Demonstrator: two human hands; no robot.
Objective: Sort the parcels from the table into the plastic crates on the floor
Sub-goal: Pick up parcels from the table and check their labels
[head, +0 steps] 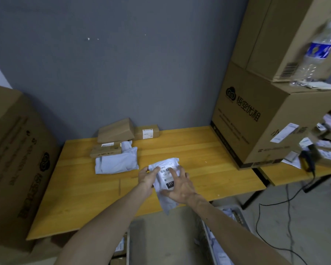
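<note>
— Over the near edge of the counter [199,150], what goes wrong first?

— Start with the biggest. The right crate [239,217] and the left crate [127,243] stand on the floor below that edge, mostly hidden by the forearms, with bare floor between them. A release without a look down could land the parcel on the floor or in the wrong crate.

— And the black cable [271,202]?

— It trails over the floor beside the right crate. A step that way could catch a foot, I'd guess.

— The parcels left behind?

— The grey bag [117,162] and the small cartons [105,150] lie toward the counter's back edge, well apart from the hands. Little risk there.

— Then the white mailer [168,163] itself.

— It's held over the near edge, its lower end drooping past it. The left hand [147,177] pinches its left side, thumb on top. The right hand [182,186] lies wide on it, fingers spread flat, gripping nothing. The mailer looks soft and slick, so one pinch may let it slide.

— Smallest?

— The label [164,175]. The right hand's fingers cover part of it, so the code could be misread.
</note>
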